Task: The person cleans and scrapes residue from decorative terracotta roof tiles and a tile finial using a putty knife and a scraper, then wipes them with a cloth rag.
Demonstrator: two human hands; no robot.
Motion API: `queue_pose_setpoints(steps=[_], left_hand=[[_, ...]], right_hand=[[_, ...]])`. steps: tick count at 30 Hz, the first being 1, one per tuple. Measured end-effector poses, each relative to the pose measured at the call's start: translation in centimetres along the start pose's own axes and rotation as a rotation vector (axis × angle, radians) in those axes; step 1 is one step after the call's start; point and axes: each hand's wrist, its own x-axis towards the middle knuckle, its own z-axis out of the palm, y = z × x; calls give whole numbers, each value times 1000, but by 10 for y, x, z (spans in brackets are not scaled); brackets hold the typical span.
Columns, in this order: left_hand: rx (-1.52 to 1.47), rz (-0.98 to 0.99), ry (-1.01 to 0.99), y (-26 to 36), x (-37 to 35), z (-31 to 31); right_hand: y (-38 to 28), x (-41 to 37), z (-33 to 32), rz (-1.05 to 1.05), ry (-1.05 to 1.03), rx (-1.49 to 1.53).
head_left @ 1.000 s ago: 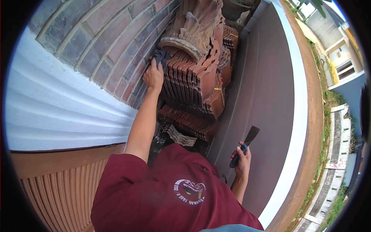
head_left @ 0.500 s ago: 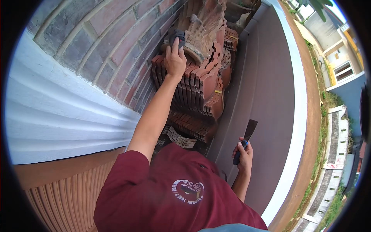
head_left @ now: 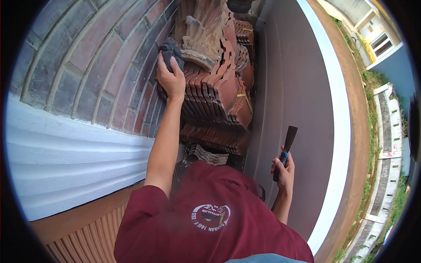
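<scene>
My left hand (head_left: pixel 172 81) is raised at the brick wall, closed around a bunched dark grey cloth (head_left: pixel 168 47). The cloth lies against the wall, or very near it, beside a carved, weathered roof ornament (head_left: pixel 202 35). That ornament rests on stacked reddish clay roof tiles (head_left: pixel 208 87), just right of my left hand. Lower on the right, my right hand (head_left: pixel 285 173) grips the dark handle of a putty knife (head_left: pixel 290 139). Its flat blade points up, apart from the tiles.
On the left rises a brick wall (head_left: pixel 87 57) above a white ribbed ledge (head_left: pixel 79 158). A brown parapet (head_left: pixel 298 87) with a white edge (head_left: pixel 340 118) runs along the right. More tiles (head_left: pixel 208 155) lie low near my body. Beyond are ground and houses below.
My left hand has shifted left with the cloth, off the ornament's side toward the brick wall. The putty knife stays in my right hand. The whole view has swung slightly.
</scene>
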Motion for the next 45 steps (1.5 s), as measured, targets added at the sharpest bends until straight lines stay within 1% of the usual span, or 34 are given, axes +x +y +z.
queue_pose_setpoints(steps=[1, 2, 5, 6, 7, 8, 9, 11, 13, 14, 15, 17, 19, 20, 21, 22, 23, 24, 25, 27, 29, 31, 34, 35, 37, 40, 43, 45], left_hand=[[31, -28, 7, -7, 13, 5], [65, 24, -45, -19, 14, 15], [30, 207, -261, -12, -9, 18], [-11, 233, -337, -4, -22, 14], [26, 332, -454, -1, -38, 9], [49, 378, -641, 6, -53, 3], [13, 381, -741, 5, -73, -1], [-39, 190, -785, 14, -91, -9], [-150, 93, -550, 16, -84, -5], [-93, 145, -437, 14, -71, -3], [-88, 193, -282, 17, -56, 0], [-80, 125, -174, 2, -36, 10], [-22, 52, -224, -12, -40, 18], [9, 18, -240, -18, -46, 22], [109, 72, -344, -23, -57, 23], [209, 125, -447, -27, -72, 20], [311, 179, -552, -32, -86, 17], [263, 220, -507, -31, -96, 16], [274, 216, -506, -29, -97, 15], [299, 206, -507, -27, -87, 9], [278, 141, -341, -41, -66, 12], [240, 147, -295, -58, -47, 15], [280, 370, -448, -50, -57, 14], [210, 397, -532, -51, -63, 16], [171, 408, -547, -39, -73, 14], [180, 325, -590, -45, -74, 13], [217, 335, -605, -51, -74, 15], [249, 358, -562, -53, -82, 17]], right_hand=[[-5, -3, -1, 17, 20, 6], [-8, -4, 0, 12, 35, 0], [-5, -4, -4, 20, 31, -98], [-3, -2, -4, 24, 20, -142], [-2, -3, -4, 16, 3, -149], [-4, -3, -4, 5, -16, -158], [-7, -2, -3, -9, -31, -166], [-21, -2, -2, -93, -16, -107], [-52, -8, -1, -160, 28, -78], [-67, -9, -6, -242, 27, -129], [-82, -7, -14, -340, 4, -195], [-112, -2, -26, -490, 27, -336], [-147, 1, -33, -632, 94, -530], [-164, 4, -38, -652, 148, -655], [-177, 8, -41, -685, 185, -697], [-189, 17, -53, -699, 177, -775], [-198, 25, -54, -728, 223, -750], [-206, 36, -66, -736, 247, -850], [-212, 50, -78, -728, 259, -954], [-218, 75, -90, -874, 282, -1138], [-215, 99, -101, -807, 186, -1251], [-205, 114, -109, -710, 76, -1370], [-185, 128, -111, -542, -94, -1518], [-178, 127, -109, -544, -114, -1546], [-153, 135, -119, -753, -157, -1592], [-135, 135, -123, -768, -197, -1599], [-132, 131, -116, -708, -202, -1634], [-138, 127, -112, -686, -209, -1626]])
